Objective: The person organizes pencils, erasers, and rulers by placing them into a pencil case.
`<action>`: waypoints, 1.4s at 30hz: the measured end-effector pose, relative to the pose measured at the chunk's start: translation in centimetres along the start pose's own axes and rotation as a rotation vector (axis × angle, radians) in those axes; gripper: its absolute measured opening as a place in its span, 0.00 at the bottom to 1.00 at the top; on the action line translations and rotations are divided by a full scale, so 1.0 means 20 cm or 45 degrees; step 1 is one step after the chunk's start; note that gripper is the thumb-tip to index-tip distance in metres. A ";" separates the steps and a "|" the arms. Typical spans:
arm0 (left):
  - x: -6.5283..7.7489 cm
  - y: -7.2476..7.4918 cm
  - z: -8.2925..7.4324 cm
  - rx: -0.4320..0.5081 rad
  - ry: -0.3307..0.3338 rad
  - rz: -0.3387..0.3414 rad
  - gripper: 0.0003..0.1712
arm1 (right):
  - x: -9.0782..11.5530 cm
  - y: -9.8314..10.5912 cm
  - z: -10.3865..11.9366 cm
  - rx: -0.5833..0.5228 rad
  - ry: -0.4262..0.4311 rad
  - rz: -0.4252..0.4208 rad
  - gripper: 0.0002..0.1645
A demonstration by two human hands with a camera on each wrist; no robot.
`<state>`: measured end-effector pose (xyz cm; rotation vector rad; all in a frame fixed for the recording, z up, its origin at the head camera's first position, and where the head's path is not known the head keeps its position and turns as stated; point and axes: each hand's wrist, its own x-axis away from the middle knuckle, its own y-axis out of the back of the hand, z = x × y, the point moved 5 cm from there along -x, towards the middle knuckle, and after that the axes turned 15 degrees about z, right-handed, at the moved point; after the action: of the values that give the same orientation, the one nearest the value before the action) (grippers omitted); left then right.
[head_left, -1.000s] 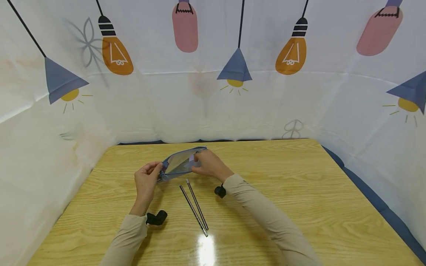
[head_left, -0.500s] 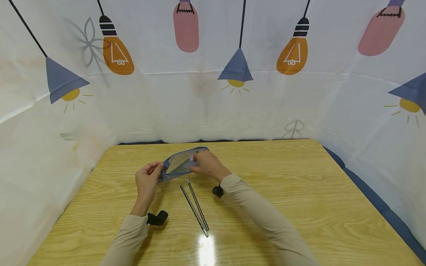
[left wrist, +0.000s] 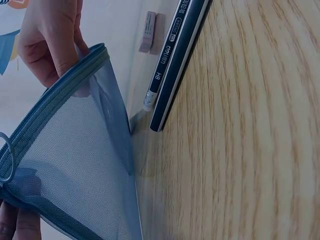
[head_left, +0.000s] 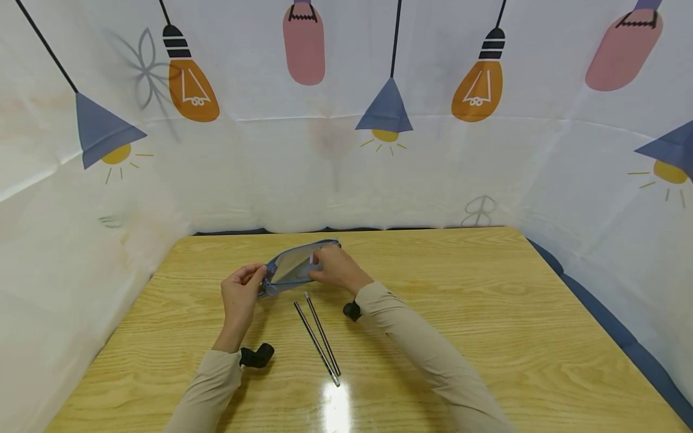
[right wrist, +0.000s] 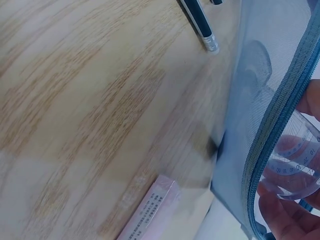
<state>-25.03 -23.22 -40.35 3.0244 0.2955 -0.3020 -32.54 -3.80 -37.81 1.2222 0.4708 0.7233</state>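
Note:
A blue mesh zip pouch (head_left: 292, 267) is held up near the back middle of the table, its mouth open. My left hand (head_left: 238, 294) pinches the pouch's left end, close to the ring (left wrist: 7, 157) on its zip. My right hand (head_left: 340, 269) is at the right end, fingers reaching in past the zip. In the right wrist view those fingers hold a clear protractor (right wrist: 295, 167) with a printed scale, at the pouch mouth. Two dark pencils (head_left: 316, 343) lie side by side below the pouch; one is marked HB.
A pink eraser (right wrist: 150, 210) with a printed label lies on the wooden table (head_left: 487, 325) near the pouch; the right arm hides it in the head view. White cloth (head_left: 260, 174) printed with lamps hangs behind and beside the table.
My right hand has shifted slightly left, deeper into the pouch mouth. The left hand keeps its pinch, and the pencils lie as before.

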 end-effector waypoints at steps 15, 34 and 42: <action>0.00 -0.02 -0.01 0.037 -0.007 -0.007 0.13 | -0.05 -0.01 -0.01 0.008 0.016 0.006 0.14; 0.01 -0.01 -0.02 0.031 0.022 -0.031 0.12 | 0.00 0.04 0.01 0.007 0.027 -0.024 0.15; 0.01 -0.01 -0.03 0.036 0.017 -0.046 0.12 | 0.04 0.07 0.01 -0.057 0.052 -0.046 0.16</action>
<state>-24.76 -22.86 -39.82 3.0526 0.3503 -0.2913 -32.25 -3.12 -36.33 1.1565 0.5065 0.7254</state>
